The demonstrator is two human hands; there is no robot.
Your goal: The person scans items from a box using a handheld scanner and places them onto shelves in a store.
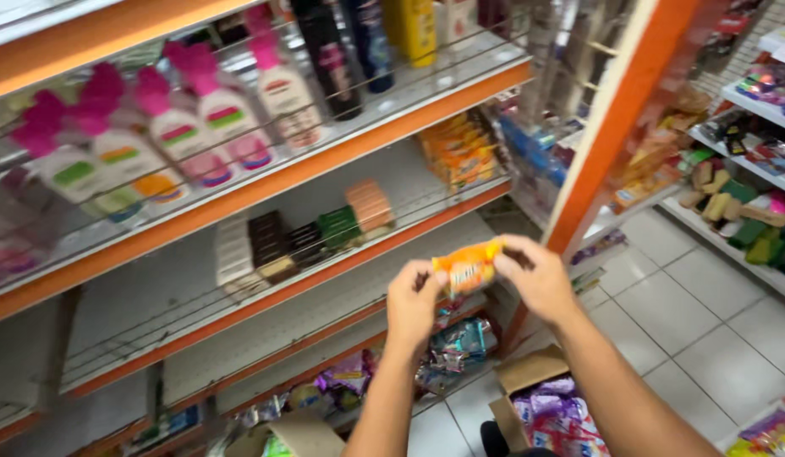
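Orange pack (pixel 467 267) pinched between both hands in front of the shelves (pixel 266 190): left hand (pixel 414 305) closed on its left end, right hand (pixel 536 275) closed on its right end. Below, open box (pixel 540 398) of purple packets on tiled floor (pixel 688 322).

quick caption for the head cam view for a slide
Both hands, left hand and right hand, hold a small orange packet before orange-edged shop shelves, above an open cardboard box.
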